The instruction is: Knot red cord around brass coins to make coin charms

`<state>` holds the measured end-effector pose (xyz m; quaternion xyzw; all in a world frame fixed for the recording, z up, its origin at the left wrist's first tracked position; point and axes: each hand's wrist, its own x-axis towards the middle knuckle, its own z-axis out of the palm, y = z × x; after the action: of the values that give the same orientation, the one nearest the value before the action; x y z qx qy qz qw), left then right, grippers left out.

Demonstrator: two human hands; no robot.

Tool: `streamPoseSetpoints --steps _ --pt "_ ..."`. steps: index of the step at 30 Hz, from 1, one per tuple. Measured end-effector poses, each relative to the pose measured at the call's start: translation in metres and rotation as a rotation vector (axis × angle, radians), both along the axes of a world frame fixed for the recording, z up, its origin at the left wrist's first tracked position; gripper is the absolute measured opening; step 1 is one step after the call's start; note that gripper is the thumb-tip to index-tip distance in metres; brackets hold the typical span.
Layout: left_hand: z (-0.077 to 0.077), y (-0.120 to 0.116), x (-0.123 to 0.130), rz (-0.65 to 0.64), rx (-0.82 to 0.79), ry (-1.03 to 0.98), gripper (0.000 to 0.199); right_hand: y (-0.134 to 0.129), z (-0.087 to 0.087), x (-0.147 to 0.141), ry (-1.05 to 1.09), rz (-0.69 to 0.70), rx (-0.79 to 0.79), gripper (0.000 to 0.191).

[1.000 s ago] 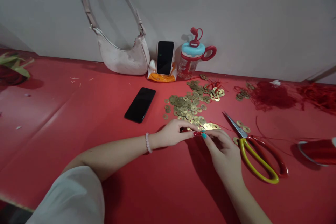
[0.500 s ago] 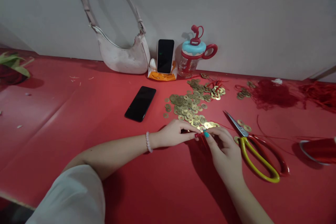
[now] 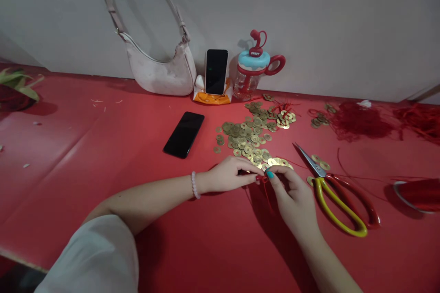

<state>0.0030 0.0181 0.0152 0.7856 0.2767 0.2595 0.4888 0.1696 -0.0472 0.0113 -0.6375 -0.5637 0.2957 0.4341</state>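
Observation:
Fingertips of my left hand (image 3: 232, 174) and my right hand (image 3: 294, 192) meet just in front of a heap of brass coins (image 3: 247, 139). Both hands are closed in a pinch on a thin red cord (image 3: 265, 185), which shows a small loop between the fingers and a tail hanging down. Another stretch of cord runs from near the right hand toward the spool of red thread (image 3: 417, 195). To the right of my right hand lie scissors (image 3: 338, 201) with one yellow and one red handle, their blades parted slightly.
A black phone (image 3: 184, 135) lies left of the coins. Along the wall stand a white handbag (image 3: 160, 66), a propped phone (image 3: 216, 72) and a lidded cup (image 3: 245, 82). Tangled red thread (image 3: 360, 121) lies at the back right. A few loose coins (image 3: 319, 162) rest beside the scissors.
A red loop and its hanging tail now show more plainly between the fingertips. Both hands remain in nearly the same place; the view has shifted slightly.

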Motion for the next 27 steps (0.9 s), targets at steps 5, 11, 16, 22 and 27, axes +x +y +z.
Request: streamPoseSetpoints --steps 5,11,16,22,27 --pt "-0.0010 0.0004 -0.0003 -0.067 0.046 -0.030 0.020 -0.0006 -0.0006 -0.0003 -0.037 0.003 0.027 0.016" --pt "0.0022 -0.0030 -0.0023 -0.111 0.105 0.023 0.020 0.0006 0.0005 -0.0004 -0.040 -0.029 0.039 0.015" --pt "0.0043 -0.0045 -0.0040 -0.187 0.211 0.011 0.023 0.0018 -0.0030 0.0022 -0.067 -0.073 0.045 0.015" --pt "0.0043 -0.0053 -0.0042 -0.166 0.272 0.054 0.023 0.0016 -0.0052 0.0033 -0.093 -0.053 0.043 0.014" --pt "0.0029 -0.0075 -0.0040 -0.087 0.242 0.008 0.021 0.0027 -0.0051 0.0024 -0.109 -0.008 0.041 0.012"
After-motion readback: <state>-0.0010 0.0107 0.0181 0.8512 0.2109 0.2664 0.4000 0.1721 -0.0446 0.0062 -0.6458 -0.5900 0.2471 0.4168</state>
